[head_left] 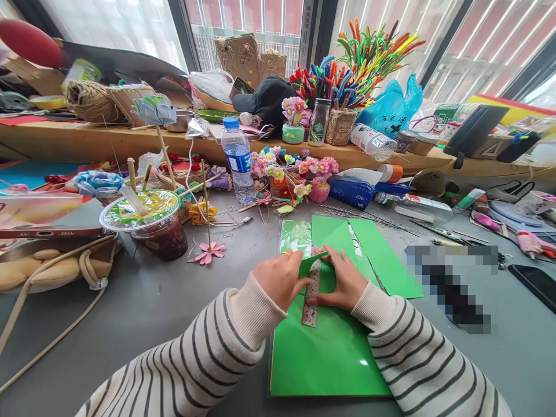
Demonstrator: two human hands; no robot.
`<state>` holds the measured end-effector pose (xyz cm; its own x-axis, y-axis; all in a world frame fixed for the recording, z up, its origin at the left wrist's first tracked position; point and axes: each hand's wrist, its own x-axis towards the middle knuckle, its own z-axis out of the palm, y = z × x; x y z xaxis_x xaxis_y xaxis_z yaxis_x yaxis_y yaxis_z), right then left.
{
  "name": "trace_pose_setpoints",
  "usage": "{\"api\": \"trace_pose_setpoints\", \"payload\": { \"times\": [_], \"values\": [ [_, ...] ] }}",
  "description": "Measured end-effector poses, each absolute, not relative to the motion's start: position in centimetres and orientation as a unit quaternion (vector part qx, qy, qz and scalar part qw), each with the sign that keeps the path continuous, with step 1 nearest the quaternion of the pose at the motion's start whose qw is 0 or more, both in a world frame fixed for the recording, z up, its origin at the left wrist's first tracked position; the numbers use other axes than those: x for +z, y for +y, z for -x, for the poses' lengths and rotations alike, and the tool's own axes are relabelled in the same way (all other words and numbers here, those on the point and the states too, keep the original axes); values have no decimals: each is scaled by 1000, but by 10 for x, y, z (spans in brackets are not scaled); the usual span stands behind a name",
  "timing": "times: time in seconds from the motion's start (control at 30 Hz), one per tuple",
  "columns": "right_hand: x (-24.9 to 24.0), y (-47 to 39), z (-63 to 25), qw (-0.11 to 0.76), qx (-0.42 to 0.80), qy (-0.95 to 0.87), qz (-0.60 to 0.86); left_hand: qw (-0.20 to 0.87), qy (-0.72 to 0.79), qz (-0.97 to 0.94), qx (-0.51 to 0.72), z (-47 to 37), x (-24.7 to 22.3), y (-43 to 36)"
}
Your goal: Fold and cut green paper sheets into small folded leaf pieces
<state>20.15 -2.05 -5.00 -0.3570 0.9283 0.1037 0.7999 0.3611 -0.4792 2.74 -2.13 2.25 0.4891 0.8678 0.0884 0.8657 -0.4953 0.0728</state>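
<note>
A patterned ruler (310,311) lies upright in view on a pack of green paper (321,362) in a clear sleeve. A small piece of green paper (309,264) is folded up across the ruler, between both hands. My left hand (278,279) is closed on the left side of this piece, its thumb against the ruler's edge. From the right, my right hand (345,281) grips the piece's upper edge with its fingers, while its thumb rests on the ruler. Loose green sheets (388,260) lie just beyond. Part of the ruler's upper end is hidden.
Left of the paper stand a lidded drink cup (171,234) and a pink paper flower (209,253) on a stick. A water bottle (238,165) and pipe-cleaner flowers (319,168) line the back. A phone (534,285) lies at right, near a pink glue gun (530,243).
</note>
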Motion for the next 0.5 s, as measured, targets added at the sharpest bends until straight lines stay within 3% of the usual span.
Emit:
{"api": "trace_pose_setpoints", "payload": {
  "times": [0.17,0.3,0.4,0.5],
  "values": [
    [-53,-20,-202,192,175,-804,534,5,518,-855,-24,-30,31,-40],
    [-55,-19,-204,198,170,-814,519,18,426,-898,104,-30,53,-86],
    [-58,-18,-204,206,150,-820,512,130,409,-881,200,-21,68,-88],
    [-59,-18,-204,230,110,-818,516,312,408,-834,203,-11,64,-46]
  ]
}}
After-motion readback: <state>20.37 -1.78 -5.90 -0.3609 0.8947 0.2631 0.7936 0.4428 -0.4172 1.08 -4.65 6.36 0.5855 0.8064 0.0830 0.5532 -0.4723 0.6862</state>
